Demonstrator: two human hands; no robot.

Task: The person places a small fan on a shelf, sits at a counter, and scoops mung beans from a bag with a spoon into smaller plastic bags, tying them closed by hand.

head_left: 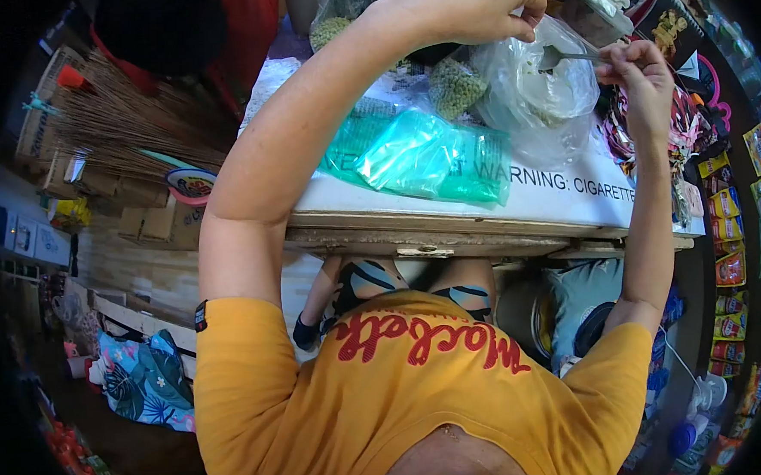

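My left hand (pixel 496 9) is above the clear plastic bag (pixel 541 100), its fingers pinched together; what they hold, if anything, is too small to make out. In my right hand (pixel 638 69), a metal spoon (pixel 579 55) is gripped by the handle, its bowl end over the opening of the bag. Whitish contents show inside that bag. Beside it lies a bag of green peas or beans (pixel 457 87), and nearer to me, green plastic bags (pixel 428 158) spread on the white tabletop (pixel 568 195).
Another bag of pale green pieces (pixel 328 32) stands at the back. Hanging sachets (pixel 726 228) line the right side. Stick brooms (pixel 128 109) and cardboard boxes (pixel 152 222) are on the left. A wooden drawer edge (pixel 423 237) runs below the tabletop.
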